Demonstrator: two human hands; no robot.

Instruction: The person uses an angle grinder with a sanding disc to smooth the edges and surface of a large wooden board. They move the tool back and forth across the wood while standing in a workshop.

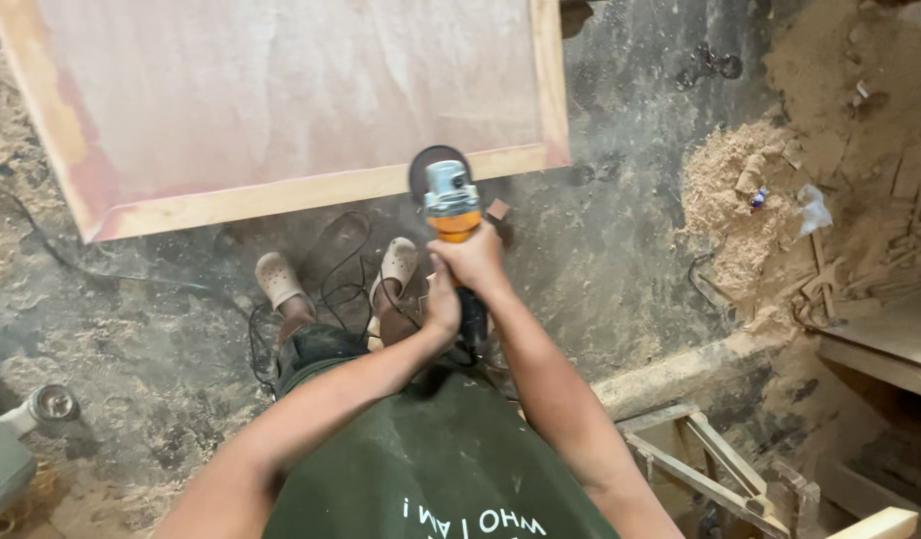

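At the lower left of the frame we see a grey machine corner (0, 461) and a small round metal part (53, 402) on the dusty floor (131, 329). Above it, filling the upper left and centre, lies a large framed wooden panel (281, 90), its pale lower rail slanting up toward the right. Below the panel, a black cable (341, 284) loops over the floor between our two pale clogs (279, 279). At the centre our left hand (443, 299) has its grip clenched around the dark rear handle of the angle grinder (451, 205), and just right of it and higher our right hand (470, 258) is wrapped tightly around the orange body. The grinder points away from us, its grey head and black guard overlapping the panel's lower rail near its right corner; we cannot tell whether the disc touches the wood. Further right, a heap of sawdust (730, 200) spreads across the upper right, with wood scraps (880, 289) beside it, and a wooden frame (700, 459) sits at the lower right.
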